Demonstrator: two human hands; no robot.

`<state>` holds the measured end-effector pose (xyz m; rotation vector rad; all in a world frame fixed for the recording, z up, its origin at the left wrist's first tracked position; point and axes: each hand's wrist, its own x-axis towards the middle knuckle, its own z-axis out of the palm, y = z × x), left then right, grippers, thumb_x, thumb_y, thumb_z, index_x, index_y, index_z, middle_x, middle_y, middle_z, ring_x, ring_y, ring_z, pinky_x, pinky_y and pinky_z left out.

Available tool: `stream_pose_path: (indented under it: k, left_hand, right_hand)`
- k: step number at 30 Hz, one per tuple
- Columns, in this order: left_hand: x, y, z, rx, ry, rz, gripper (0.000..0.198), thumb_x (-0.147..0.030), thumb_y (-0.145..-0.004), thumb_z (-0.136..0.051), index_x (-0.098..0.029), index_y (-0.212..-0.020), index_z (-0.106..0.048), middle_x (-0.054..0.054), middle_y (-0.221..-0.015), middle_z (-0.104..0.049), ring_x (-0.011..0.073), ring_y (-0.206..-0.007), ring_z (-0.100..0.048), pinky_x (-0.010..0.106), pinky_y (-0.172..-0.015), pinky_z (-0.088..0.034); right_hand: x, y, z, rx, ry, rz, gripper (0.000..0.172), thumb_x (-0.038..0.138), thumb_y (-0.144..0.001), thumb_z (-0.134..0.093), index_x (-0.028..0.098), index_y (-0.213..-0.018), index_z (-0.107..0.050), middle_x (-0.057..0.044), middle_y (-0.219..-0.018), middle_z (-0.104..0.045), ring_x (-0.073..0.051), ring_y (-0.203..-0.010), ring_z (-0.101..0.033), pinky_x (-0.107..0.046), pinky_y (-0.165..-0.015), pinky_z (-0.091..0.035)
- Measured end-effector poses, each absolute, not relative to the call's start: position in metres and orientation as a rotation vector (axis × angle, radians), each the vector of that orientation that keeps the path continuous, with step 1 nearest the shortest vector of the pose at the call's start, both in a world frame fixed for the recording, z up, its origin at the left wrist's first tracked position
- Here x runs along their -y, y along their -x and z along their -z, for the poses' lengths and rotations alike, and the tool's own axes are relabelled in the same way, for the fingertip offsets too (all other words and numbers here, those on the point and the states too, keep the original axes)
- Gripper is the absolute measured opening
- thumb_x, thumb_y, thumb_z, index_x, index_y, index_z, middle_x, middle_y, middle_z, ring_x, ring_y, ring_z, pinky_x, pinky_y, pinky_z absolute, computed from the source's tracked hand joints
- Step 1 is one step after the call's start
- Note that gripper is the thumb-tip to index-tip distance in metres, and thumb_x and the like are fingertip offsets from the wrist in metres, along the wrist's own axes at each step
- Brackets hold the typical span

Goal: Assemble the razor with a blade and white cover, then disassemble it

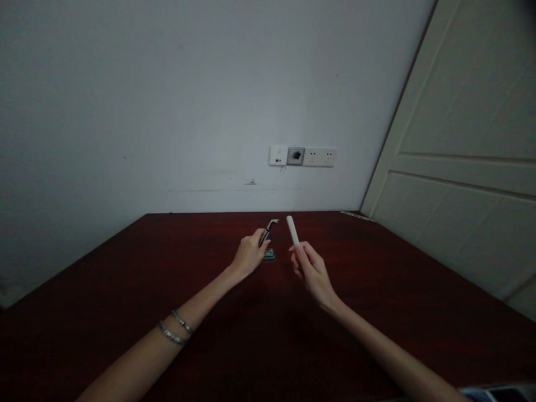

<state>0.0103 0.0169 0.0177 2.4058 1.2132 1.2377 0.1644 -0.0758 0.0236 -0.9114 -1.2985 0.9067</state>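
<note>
My left hand (249, 254) is closed around a slim dark-handled tool (265, 235) with a bent, light metallic tip that points right. The tool's exact kind is too small to make out. A smooth white stick (292, 230) stands tilted up and leftward out of my right hand (309, 268), whose fingers wrap its lower end. Between the tool's tip and the stick's top there is a small gap; they do not touch. Just beneath my left hand lies a small teal, clear-looking packet (268, 255) on the table, partly hidden by the fingers.
The dark red wooden table (167, 268) reaches back to a pale wall (188, 100). Wall sockets (319, 157) sit above its far edge. At right stands a white panelled door (456, 167). A partly visible object (502, 394) lies at the bottom right corner.
</note>
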Motion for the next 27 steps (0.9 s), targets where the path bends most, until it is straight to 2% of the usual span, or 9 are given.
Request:
stream_pose_path:
  k: [5,12,17,21,27]
  left_hand:
    - [-0.007,-0.015,-0.021,-1.260,-2.468,-1.173,0.017,-0.025,-0.083,-0.051,-0.018,-0.098,-0.053,0.004,-0.080,-0.066,0.0170,-0.070,-0.063,0.024,-0.063,-0.044]
    - [-0.005,-0.017,-0.020,-1.162,-2.233,-1.273,0.016,-0.026,-0.079,-0.057,-0.019,-0.094,-0.055,0.002,-0.074,-0.065,0.0166,-0.069,-0.063,0.023,-0.062,-0.046]
    - [-0.009,-0.019,-0.025,-0.993,-1.848,-1.289,0.014,-0.026,-0.077,-0.057,-0.017,-0.085,-0.052,-0.001,-0.061,-0.060,0.0130,-0.051,-0.060,0.021,-0.049,-0.046]
    - [-0.001,-0.024,-0.038,-0.885,-1.561,-1.010,0.016,-0.027,-0.077,-0.055,-0.014,-0.084,-0.049,-0.002,-0.051,-0.056,0.0136,-0.038,-0.057,0.021,-0.037,-0.044]
    - [0.013,-0.029,-0.050,-0.877,-1.375,-0.890,0.017,-0.028,-0.078,-0.054,-0.013,-0.080,-0.048,0.000,-0.049,-0.058,0.0139,-0.035,-0.055,0.024,-0.035,-0.046]
  right_hand:
    - [0.064,-0.165,-0.020,1.439,0.958,-0.792,0.031,0.048,-0.086,-0.041,0.019,-0.083,-0.052,0.005,-0.055,-0.039,-0.008,-0.048,-0.035,-0.020,-0.044,-0.029]
    - [0.059,-0.159,-0.004,1.299,0.945,-0.959,0.033,0.051,-0.084,-0.042,0.019,-0.081,-0.051,0.007,-0.053,-0.034,-0.007,-0.043,-0.029,-0.018,-0.038,-0.022]
    - [0.066,-0.167,-0.003,1.303,0.970,-1.001,0.035,0.053,-0.081,-0.047,0.019,-0.080,-0.054,0.005,-0.056,-0.037,-0.007,-0.045,-0.031,-0.018,-0.038,-0.023]
    - [0.047,-0.192,-0.023,1.404,1.003,-0.796,0.035,0.052,-0.080,-0.048,0.018,-0.082,-0.058,0.004,-0.057,-0.041,-0.008,-0.047,-0.036,-0.020,-0.042,-0.028]
    - [0.007,-0.219,-0.052,1.706,1.146,-0.463,0.039,0.048,-0.081,-0.047,0.015,-0.078,-0.067,0.003,-0.054,-0.045,-0.011,-0.052,-0.040,-0.023,-0.049,-0.029]
